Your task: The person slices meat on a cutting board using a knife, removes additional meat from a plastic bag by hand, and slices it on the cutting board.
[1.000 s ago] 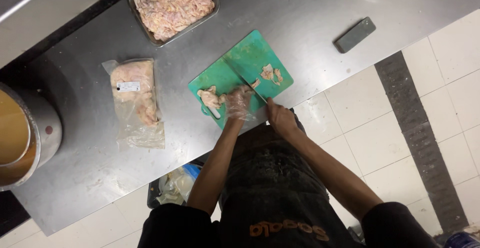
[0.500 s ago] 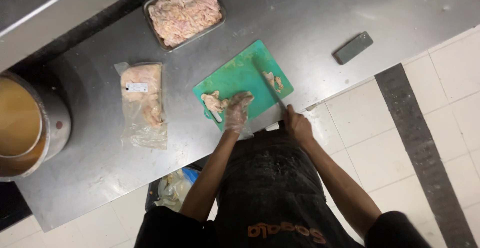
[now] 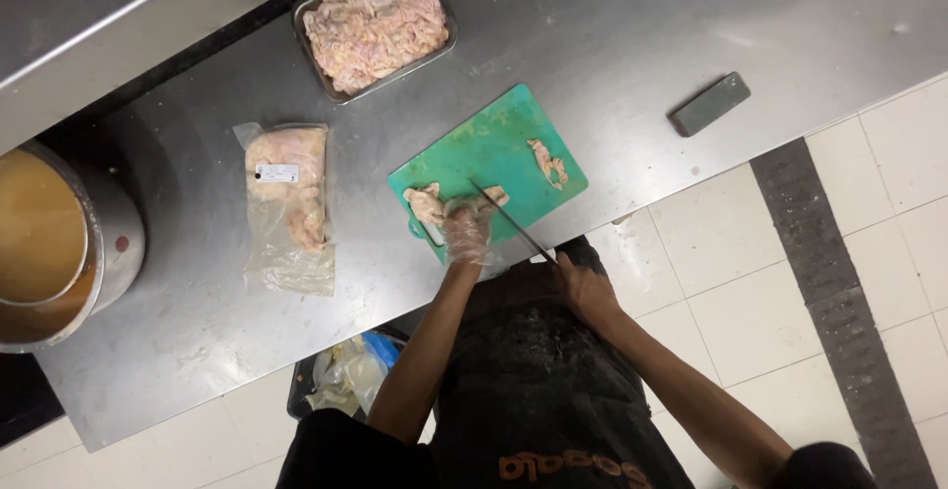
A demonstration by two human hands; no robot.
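A green cutting board lies on the steel counter. My left hand, in a clear plastic glove, presses down on a raw chicken piece at the board's near corner. My right hand grips the handle of a knife, whose blade slants across the board to the meat next to the gloved fingers. Another strip of chicken lies apart on the right side of the board.
A steel tray full of cut raw chicken stands behind the board. A plastic bag of chicken lies to the left, beside a large pot of brown liquid. A dark phone rests at right. A bin sits under the counter.
The knife has drawn back toward me, its blade now slanting from the meat to the board's near edge. My gloved left hand stays on the chicken piece. The view has shifted slightly.
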